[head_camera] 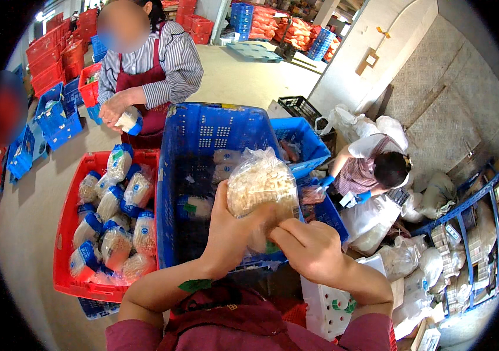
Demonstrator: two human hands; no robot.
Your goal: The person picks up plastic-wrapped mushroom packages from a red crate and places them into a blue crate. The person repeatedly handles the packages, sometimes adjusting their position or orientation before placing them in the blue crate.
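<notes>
My left hand [236,232] grips a clear plastic bag of enoki mushrooms [262,184] from its left side, above a deep blue plastic crate [166,188]. At the bag's lower right edge, the fingers of my right hand [308,248] are closed on its plastic; the fingertips are partly hidden. Inside the blue crate lie several more bags, one with a green patch [194,207]. To the left, a red crate [61,259] holds many bagged white mushrooms [115,245] with blue printed ends.
A co-worker [157,66] across the crates holds a similar bag [130,120]. Another person [372,166] in blue gloves works at the right, beside plastic sacks and a blue metal rack [460,228]. A white foam box [326,307] stands close at my lower right.
</notes>
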